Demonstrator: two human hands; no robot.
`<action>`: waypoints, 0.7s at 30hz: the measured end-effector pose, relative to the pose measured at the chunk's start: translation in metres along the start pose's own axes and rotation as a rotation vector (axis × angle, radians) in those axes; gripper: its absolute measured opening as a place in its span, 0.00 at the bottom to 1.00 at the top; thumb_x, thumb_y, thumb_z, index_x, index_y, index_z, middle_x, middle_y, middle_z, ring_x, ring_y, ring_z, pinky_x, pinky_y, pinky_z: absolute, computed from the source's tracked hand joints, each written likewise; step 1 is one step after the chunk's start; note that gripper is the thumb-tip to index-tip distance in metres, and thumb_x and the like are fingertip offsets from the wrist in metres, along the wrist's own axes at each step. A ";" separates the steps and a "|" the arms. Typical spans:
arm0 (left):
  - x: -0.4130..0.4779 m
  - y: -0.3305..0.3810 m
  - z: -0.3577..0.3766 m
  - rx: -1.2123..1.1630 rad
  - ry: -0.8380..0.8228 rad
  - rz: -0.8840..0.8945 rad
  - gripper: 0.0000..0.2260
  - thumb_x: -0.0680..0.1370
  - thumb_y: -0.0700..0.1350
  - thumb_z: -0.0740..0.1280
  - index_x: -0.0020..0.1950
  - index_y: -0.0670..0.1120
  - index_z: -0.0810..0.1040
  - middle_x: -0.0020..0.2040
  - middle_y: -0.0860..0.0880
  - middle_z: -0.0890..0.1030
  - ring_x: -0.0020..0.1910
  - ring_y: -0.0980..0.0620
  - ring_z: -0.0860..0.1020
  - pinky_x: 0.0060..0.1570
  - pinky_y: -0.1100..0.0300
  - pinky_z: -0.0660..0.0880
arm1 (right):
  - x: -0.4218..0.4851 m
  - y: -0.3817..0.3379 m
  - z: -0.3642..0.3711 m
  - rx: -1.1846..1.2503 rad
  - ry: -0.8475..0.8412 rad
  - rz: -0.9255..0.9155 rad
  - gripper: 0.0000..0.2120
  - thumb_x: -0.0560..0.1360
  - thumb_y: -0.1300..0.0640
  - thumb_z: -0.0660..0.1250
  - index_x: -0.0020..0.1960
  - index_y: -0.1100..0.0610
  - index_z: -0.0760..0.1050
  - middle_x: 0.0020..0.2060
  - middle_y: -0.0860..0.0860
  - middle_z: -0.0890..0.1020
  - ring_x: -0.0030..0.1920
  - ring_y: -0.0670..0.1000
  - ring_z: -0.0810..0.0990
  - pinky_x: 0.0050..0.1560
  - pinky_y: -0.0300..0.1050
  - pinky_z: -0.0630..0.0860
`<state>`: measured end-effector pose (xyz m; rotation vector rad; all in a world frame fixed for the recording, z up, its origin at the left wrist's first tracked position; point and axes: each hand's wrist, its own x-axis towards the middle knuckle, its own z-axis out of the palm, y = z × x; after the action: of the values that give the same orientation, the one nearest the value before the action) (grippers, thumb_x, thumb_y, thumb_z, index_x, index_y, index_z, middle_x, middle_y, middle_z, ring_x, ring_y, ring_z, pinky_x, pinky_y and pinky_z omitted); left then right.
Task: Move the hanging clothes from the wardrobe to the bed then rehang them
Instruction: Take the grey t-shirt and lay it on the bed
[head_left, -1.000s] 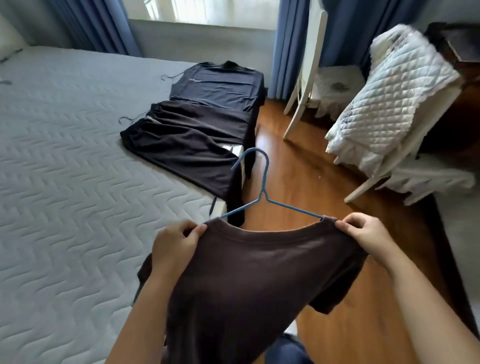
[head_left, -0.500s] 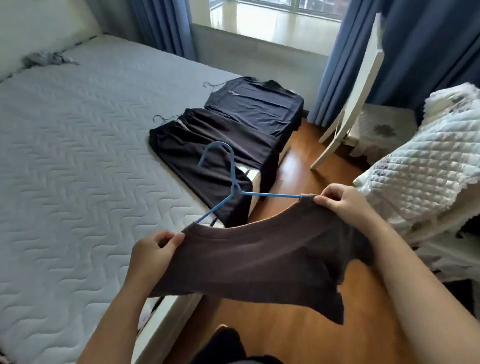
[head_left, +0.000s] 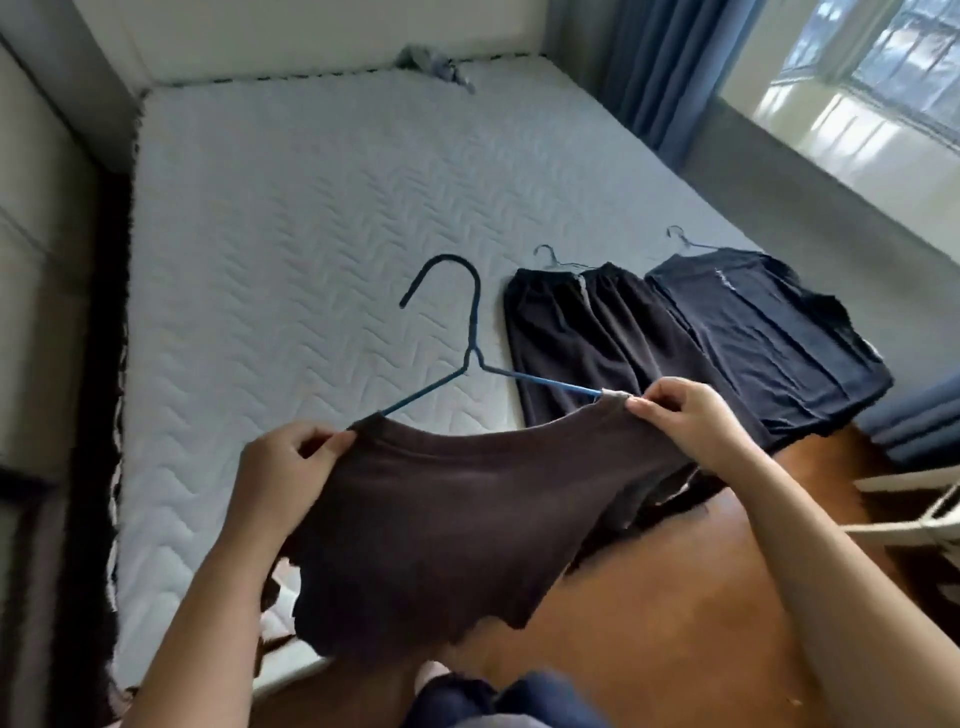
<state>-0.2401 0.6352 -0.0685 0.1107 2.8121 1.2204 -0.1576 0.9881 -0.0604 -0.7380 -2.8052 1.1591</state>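
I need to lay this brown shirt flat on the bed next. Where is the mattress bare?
The wide stretch of mattress left of the black garment, running to the bed's left edge and up toward the grey cloth at the far end, is bare. The right side is crowded: the black garment and navy shirt lie side by side there.

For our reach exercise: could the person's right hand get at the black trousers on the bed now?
Probably yes: the black trousers lie just beyond the right hand, nothing between. But that hand pinches the brown shirt, so it must let go first.
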 end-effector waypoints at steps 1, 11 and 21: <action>0.007 0.000 -0.002 0.006 0.027 -0.014 0.07 0.73 0.45 0.69 0.41 0.41 0.81 0.37 0.47 0.80 0.40 0.49 0.75 0.44 0.60 0.66 | 0.018 -0.007 0.003 0.012 -0.014 -0.025 0.13 0.71 0.53 0.70 0.30 0.49 0.72 0.27 0.46 0.74 0.30 0.45 0.70 0.33 0.39 0.66; 0.117 -0.001 0.017 0.072 0.170 -0.170 0.07 0.74 0.43 0.67 0.45 0.40 0.81 0.40 0.47 0.79 0.43 0.50 0.75 0.45 0.61 0.66 | 0.206 -0.050 0.040 -0.029 -0.172 -0.171 0.10 0.73 0.51 0.67 0.36 0.54 0.73 0.28 0.45 0.73 0.35 0.50 0.72 0.34 0.42 0.65; 0.275 -0.054 0.073 0.145 0.092 -0.371 0.09 0.78 0.44 0.61 0.45 0.39 0.75 0.43 0.42 0.78 0.46 0.42 0.76 0.42 0.57 0.66 | 0.365 -0.052 0.115 -0.080 -0.285 -0.143 0.10 0.75 0.53 0.64 0.43 0.60 0.76 0.35 0.50 0.75 0.42 0.53 0.73 0.43 0.43 0.64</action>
<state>-0.5088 0.6777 -0.1684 -0.4491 2.8187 0.9596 -0.5257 1.0373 -0.1667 -0.3923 -3.0894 1.2207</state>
